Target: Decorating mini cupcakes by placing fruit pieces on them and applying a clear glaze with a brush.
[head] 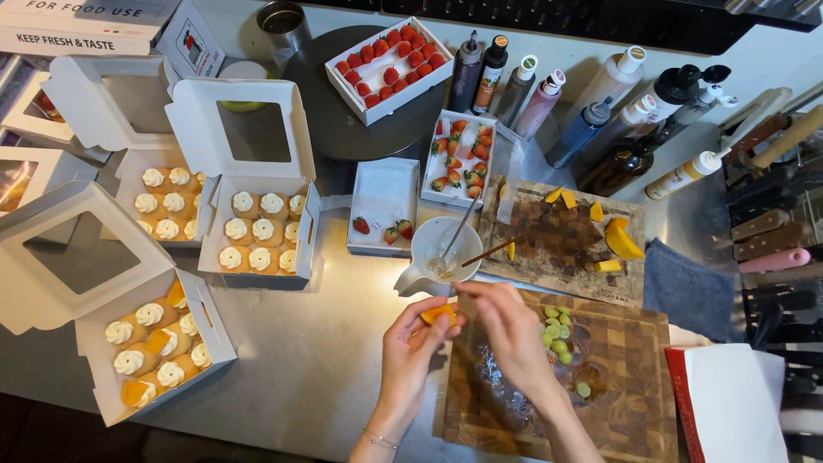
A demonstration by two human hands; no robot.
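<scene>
Left hand (411, 343) pinches an orange fruit piece (439, 314) at the cutting board (617, 386) edge — right hand (506, 330) fingertips touch it; bare steel counter (317, 360) lies open leftward.

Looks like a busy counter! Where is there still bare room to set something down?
The widest free patch is the steel counter between the near pastry box, the middle box and the left hand. The wooden board is bare at its right part, beyond the grapes. Crowded: the bottles, strawberry trays and white jug behind.
</scene>
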